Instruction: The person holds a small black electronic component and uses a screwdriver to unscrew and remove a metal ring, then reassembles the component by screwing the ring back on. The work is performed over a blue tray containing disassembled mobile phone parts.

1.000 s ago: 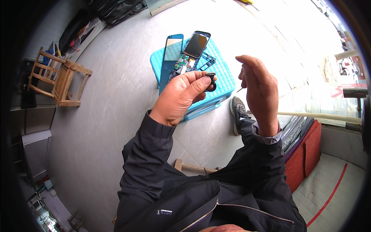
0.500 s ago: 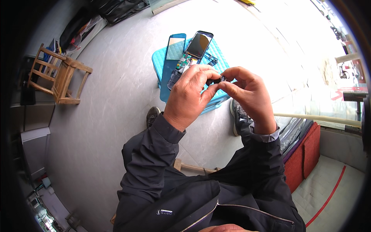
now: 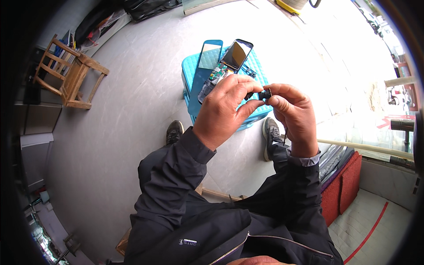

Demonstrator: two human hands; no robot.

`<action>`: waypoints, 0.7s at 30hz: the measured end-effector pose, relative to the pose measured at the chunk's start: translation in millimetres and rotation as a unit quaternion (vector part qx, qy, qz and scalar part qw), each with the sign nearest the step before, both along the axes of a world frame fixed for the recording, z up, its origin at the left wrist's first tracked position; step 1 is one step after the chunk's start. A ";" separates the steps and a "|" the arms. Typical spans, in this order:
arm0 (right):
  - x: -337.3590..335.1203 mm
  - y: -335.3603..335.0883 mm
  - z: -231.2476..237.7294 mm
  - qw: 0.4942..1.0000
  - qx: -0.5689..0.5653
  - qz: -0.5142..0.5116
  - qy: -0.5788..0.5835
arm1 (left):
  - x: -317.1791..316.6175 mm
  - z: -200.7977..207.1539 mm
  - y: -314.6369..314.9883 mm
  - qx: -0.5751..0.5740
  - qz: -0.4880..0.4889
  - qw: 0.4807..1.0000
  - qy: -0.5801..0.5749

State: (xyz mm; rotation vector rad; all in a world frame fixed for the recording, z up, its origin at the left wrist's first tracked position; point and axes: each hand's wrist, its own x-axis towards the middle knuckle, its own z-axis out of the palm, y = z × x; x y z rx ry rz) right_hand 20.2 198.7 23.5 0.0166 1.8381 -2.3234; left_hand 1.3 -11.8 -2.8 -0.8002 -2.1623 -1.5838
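Observation:
A small black cylindrical part, like a lens module (image 3: 265, 94), is held between the fingertips of both hands. My left hand (image 3: 227, 106) is closed in a pinch at the part's left side, fingers partly covering it. At its right end, the thumb and forefinger of my right hand (image 3: 293, 110) pinch it. Something thin and dark pokes out below my right palm; what it is I cannot make out. Just beyond my hands lies an opened device with a screen (image 3: 236, 54) and a green circuit board (image 3: 217, 73), its lower part hidden by my left hand.
Under the device stands a light blue stool (image 3: 190, 66), bearing a long blue panel (image 3: 205, 73) and a black bracket (image 3: 248, 70). A wooden chair (image 3: 75, 84) is at the left. Red mats (image 3: 342, 190) lean by a ledge at the right. My shoes flank the stool.
My right hand has shifted slightly right and down, and more of the black part shows between the hands. The whole view has shifted a little.

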 end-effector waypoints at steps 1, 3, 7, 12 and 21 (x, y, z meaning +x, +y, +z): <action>-0.1 -0.8 -0.8 1.000 0.001 -0.002 0.006 | -0.2 -0.3 0.2 0.001 -0.001 1.000 -0.004; -0.7 -1.0 -1.4 1.000 0.007 0.000 0.022 | -0.1 -0.8 -0.6 0.003 -0.002 1.000 -0.013; -1.3 0.2 -1.5 0.998 0.025 0.014 0.051 | -0.7 -3.4 -2.3 -0.028 0.007 1.000 -0.007; -0.8 1.8 -1.2 0.998 0.034 0.015 0.060 | -2.8 -5.6 -0.7 -0.029 0.008 1.000 0.007; -0.9 -1.5 1.0 0.997 0.054 0.011 0.056 | -0.1 -2.1 -0.7 -0.025 0.011 1.000 0.003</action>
